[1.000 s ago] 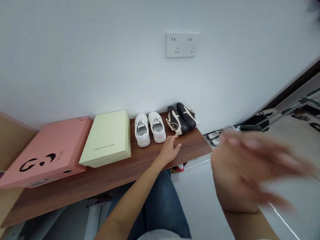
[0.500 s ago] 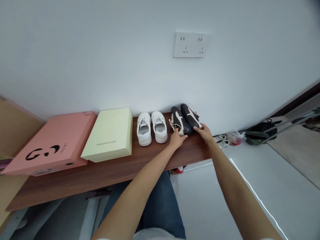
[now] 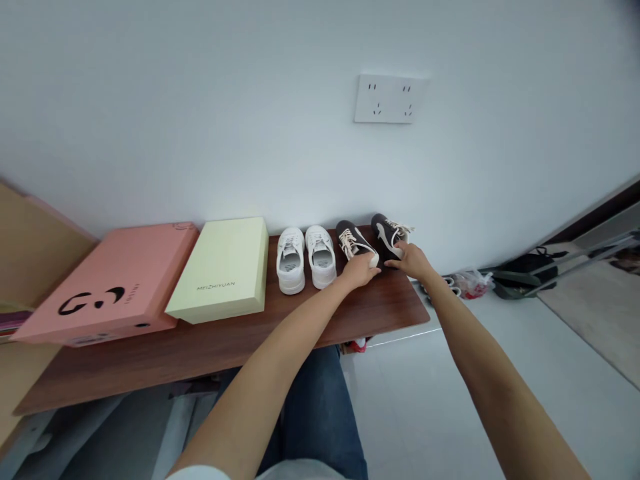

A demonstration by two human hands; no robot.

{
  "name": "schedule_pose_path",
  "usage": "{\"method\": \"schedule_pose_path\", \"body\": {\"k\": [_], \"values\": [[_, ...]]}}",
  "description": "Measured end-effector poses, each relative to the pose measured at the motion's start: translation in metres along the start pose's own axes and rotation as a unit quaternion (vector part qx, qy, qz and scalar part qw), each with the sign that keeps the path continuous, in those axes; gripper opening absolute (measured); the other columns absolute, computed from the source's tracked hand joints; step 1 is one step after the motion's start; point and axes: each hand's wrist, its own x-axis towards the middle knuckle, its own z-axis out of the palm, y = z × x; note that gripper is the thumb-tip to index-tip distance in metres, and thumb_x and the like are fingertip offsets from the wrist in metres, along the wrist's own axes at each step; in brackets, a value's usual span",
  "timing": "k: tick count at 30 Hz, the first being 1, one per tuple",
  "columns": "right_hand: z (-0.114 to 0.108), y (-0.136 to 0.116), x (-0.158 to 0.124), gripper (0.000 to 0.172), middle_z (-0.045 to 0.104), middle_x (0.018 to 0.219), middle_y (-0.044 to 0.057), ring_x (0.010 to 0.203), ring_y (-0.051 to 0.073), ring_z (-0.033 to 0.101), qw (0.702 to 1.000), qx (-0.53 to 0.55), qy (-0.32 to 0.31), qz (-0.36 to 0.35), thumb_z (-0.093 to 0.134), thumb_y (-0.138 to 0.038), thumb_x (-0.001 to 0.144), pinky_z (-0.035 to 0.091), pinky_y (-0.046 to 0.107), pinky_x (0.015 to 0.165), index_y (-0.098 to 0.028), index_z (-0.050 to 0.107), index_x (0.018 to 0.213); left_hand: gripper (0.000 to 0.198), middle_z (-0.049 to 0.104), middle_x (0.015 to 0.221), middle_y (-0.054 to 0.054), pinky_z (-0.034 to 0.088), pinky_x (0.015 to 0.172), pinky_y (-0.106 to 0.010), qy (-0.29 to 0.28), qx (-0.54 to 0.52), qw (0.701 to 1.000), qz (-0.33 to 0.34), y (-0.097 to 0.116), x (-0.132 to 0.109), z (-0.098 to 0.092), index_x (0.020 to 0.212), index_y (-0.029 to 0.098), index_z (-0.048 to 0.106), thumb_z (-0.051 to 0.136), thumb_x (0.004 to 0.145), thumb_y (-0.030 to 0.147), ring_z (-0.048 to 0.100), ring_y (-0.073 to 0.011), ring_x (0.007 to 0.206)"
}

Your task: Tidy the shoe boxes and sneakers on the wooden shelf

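A pair of dark shoes with cream laces stands at the right end of a brown wooden shelf (image 3: 240, 347). My left hand (image 3: 361, 271) grips the heel of the left dark shoe (image 3: 352, 241). My right hand (image 3: 413, 261) grips the heel of the right dark shoe (image 3: 388, 233). The two shoes stand upright with a gap between them, toes toward the wall. A pair of white sneakers (image 3: 305, 257) sits just to their left.
A pale green shoebox (image 3: 223, 269) and a pink shoebox (image 3: 110, 283) lie left of the sneakers. A wall socket (image 3: 389, 99) is above. Shoes, a bag (image 3: 520, 265) and a plastic bag (image 3: 467, 280) lie on the white floor to the right.
My right hand came in from close to the camera to the right dark shoe. Both hands closed on the heels, and the leaning shoes now stand upright and apart.
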Motion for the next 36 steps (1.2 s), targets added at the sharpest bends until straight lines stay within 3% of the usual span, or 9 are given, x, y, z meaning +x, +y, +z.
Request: {"method": "schedule_pose_path", "body": {"k": [5, 12, 26, 36], "values": [[-0.01, -0.012, 0.003, 0.043, 0.067, 0.093, 0.009, 0.097, 0.028, 0.06, 0.984, -0.138, -0.068, -0.094, 0.078, -0.04, 0.072, 0.044, 0.033, 0.082, -0.019, 0.061, 0.107, 0.031, 0.068, 0.114, -0.014, 0.05, 0.089, -0.038, -0.083, 0.097, 0.992, 0.012, 0.011, 0.005, -0.016, 0.114, 0.017, 0.058, 0.057, 0.088, 0.035, 0.064, -0.0307, 0.109], [-0.002, -0.017, 0.008, 0.038, 0.068, 0.101, 0.011, 0.099, 0.028, 0.058, 0.969, -0.188, -0.107, -0.12, 0.077, -0.034, 0.075, 0.04, 0.033, 0.082, -0.019, 0.061, 0.106, 0.032, 0.067, 0.119, -0.015, 0.048, 0.093, -0.036, -0.138, 0.13, 0.982, 0.014, 0.011, 0.021, -0.023, 0.11, 0.017, 0.063, 0.068, 0.08, 0.028, 0.063, -0.0302, 0.112], [0.009, -0.014, 0.011, 0.038, 0.069, 0.097, 0.01, 0.1, 0.028, 0.059, 0.969, -0.19, -0.113, -0.111, 0.077, -0.035, 0.075, 0.041, 0.032, 0.081, -0.019, 0.061, 0.106, 0.035, 0.07, 0.116, -0.013, 0.047, 0.095, -0.031, -0.15, 0.139, 0.978, 0.032, 0.002, 0.036, -0.023, 0.112, 0.016, 0.065, 0.07, 0.08, 0.028, 0.064, -0.0268, 0.112], [0.022, -0.012, 0.006, 0.034, 0.068, 0.097, 0.012, 0.097, 0.029, 0.059, 0.972, -0.176, -0.09, -0.123, 0.077, -0.032, 0.074, 0.041, 0.035, 0.081, -0.019, 0.06, 0.102, 0.041, 0.067, 0.118, -0.015, 0.05, 0.09, -0.034, -0.127, 0.148, 0.981, 0.014, 0.008, 0.03, -0.022, 0.117, 0.014, 0.06, 0.071, 0.079, 0.028, 0.063, -0.0287, 0.112]]}}
